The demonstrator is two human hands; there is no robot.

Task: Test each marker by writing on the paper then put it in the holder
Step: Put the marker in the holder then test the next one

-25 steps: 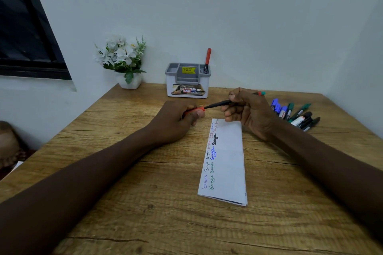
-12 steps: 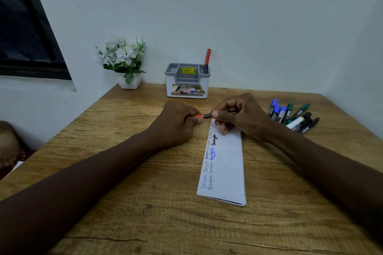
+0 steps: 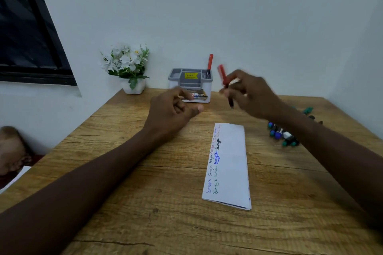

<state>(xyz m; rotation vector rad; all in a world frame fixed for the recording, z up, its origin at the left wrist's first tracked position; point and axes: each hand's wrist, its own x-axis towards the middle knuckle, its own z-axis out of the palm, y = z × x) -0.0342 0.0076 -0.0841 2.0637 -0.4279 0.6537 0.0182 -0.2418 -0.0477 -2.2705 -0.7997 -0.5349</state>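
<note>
Red-capped marker (image 3: 224, 83) gripped in our right hand (image 3: 252, 95) above centre frame, our left hand (image 3: 172, 109) loosely curled and empty, we judge it tested and bound for the holder (image 3: 189, 85) just left, needing an upright drop into a slot.

Soft, even indoor light, moderately bright. The white wall (image 3: 248, 16) reads pale grey-blue, and the window (image 3: 24, 27) at upper left is dark. A diffuse shadow lies on the wooden table (image 3: 145, 203) beneath the right forearm. Motion blur smears the left hand (image 3: 172, 112), the right hand (image 3: 255, 95) and the red marker (image 3: 222, 75) it holds. Handwriting on the paper (image 3: 230, 167) is sharp. Wide-angle distortion slants the edges.
</note>
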